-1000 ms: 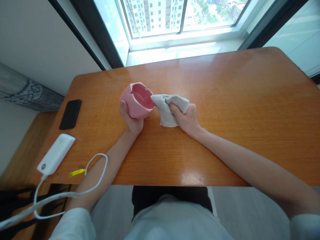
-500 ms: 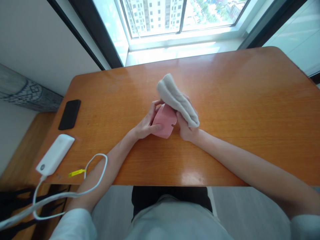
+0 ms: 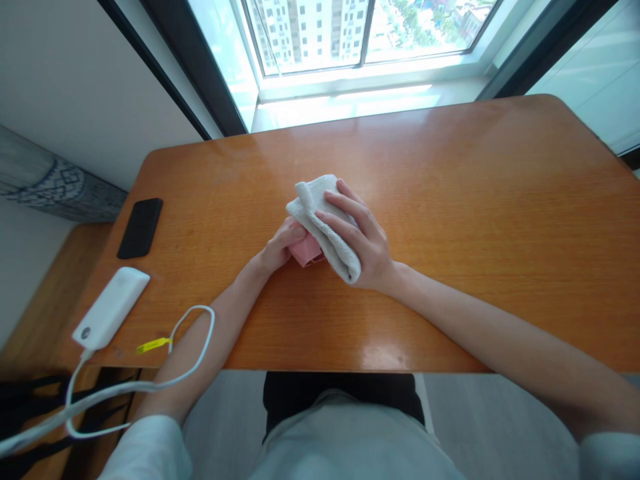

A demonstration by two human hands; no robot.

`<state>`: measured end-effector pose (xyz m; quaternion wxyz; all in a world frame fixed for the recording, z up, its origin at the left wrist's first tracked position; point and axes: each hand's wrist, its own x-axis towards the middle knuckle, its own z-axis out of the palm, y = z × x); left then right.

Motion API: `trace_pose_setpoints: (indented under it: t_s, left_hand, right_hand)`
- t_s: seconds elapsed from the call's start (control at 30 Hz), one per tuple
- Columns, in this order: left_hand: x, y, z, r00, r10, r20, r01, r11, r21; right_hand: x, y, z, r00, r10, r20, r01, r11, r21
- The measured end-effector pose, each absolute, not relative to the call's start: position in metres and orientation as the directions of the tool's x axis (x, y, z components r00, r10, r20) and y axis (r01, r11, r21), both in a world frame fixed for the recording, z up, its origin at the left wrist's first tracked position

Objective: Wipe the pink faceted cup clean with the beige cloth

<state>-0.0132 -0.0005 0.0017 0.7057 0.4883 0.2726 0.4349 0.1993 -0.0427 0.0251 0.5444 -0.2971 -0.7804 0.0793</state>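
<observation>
Ashtray (image 3: 305,251) sits low near the middle of the counter (image 3: 475,200), mostly hidden under the towel (image 3: 325,227), and I cannot tell whether it touches the wood. My left grip (image 3: 280,247) curls closed around its near side, with my fingers (image 3: 294,233) pressed on the pink surface. My right grip (image 3: 357,237) spreads over the towel, clamping it against the ashtray. If I drag the towel too hard, the smooth ashtray could twist out of my left fingers and knock against the counter.
</observation>
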Motion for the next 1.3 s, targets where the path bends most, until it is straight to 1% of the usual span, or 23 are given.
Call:
trace_pose_setpoints:
  t_s: [0.13, 0.23, 0.33, 0.43, 0.5, 0.63, 0.73, 0.8, 0.9, 1.07, 1.1, 1.2, 1.27, 1.3]
  left_hand:
    - [-0.013, 0.0, 0.006, 0.516, 0.852, 0.094, -0.282, 0.065, 0.957]
    - [-0.011, -0.002, 0.01, 0.519, 0.847, 0.12, -0.219, -0.004, 0.976]
    - [-0.008, -0.005, 0.012, 0.498, 0.836, 0.231, -0.189, -0.156, 0.97]
    - [-0.004, -0.009, 0.01, 0.402, 0.819, 0.41, -0.15, -0.383, 0.912]
    - [-0.001, -0.011, 0.01, 0.351, 0.793, 0.498, -0.108, -0.494, 0.863]
    - [0.005, -0.016, 0.012, 0.354, 0.74, 0.572, 0.07, -0.631, 0.773]
    - [0.007, -0.018, 0.014, 0.346, 0.723, 0.599, 0.206, -0.681, 0.703]
    - [0.008, -0.019, 0.014, 0.339, 0.723, 0.602, 0.24, -0.685, 0.688]
    - [0.009, -0.021, 0.012, 0.29, 0.77, 0.569, 0.219, -0.632, 0.743]
    - [0.005, -0.025, 0.009, 0.2, 0.897, 0.393, 0.239, -0.434, 0.869]
    - [0.004, -0.026, 0.009, 0.197, 0.912, 0.359, 0.216, -0.398, 0.892]
    - [0.002, -0.029, 0.009, 0.172, 0.942, 0.287, 0.069, -0.302, 0.951]
    - [0.001, -0.03, 0.01, 0.135, 0.952, 0.276, 0.013, -0.28, 0.96]
    - [0.001, -0.03, 0.01, 0.109, 0.953, 0.284, 0.015, -0.288, 0.958]
  right_hand:
    - [0.198, -0.044, 0.028, -0.164, 0.619, 0.768, 0.376, 0.759, -0.531]
    - [0.199, -0.044, 0.027, -0.113, 0.638, 0.762, 0.404, 0.73, -0.551]
    - [0.201, -0.044, 0.024, -0.077, 0.637, 0.767, 0.432, 0.715, -0.55]
    - [0.203, -0.044, 0.024, -0.046, 0.637, 0.77, 0.451, 0.701, -0.552]
    - [0.202, -0.043, 0.025, -0.02, 0.621, 0.783, 0.455, 0.703, -0.546]
    - [0.199, -0.042, 0.026, 0.016, 0.615, 0.788, 0.479, 0.687, -0.546]
    - [0.198, -0.042, 0.024, 0.009, 0.637, 0.771, 0.517, 0.657, -0.549]
    - [0.198, -0.041, 0.022, -0.004, 0.64, 0.768, 0.52, 0.657, -0.545]
    - [0.199, -0.039, 0.02, -0.059, 0.629, 0.776, 0.498, 0.692, -0.523]
    - [0.198, -0.04, 0.02, -0.184, 0.614, 0.768, 0.491, 0.734, -0.469]
    - [0.197, -0.04, 0.021, -0.198, 0.605, 0.771, 0.494, 0.741, -0.455]
    - [0.197, -0.04, 0.02, -0.246, 0.556, 0.794, 0.493, 0.777, -0.391]
    - [0.198, -0.039, 0.019, -0.29, 0.52, 0.803, 0.491, 0.802, -0.341]
    - [0.198, -0.039, 0.019, -0.306, 0.505, 0.807, 0.49, 0.81, -0.322]
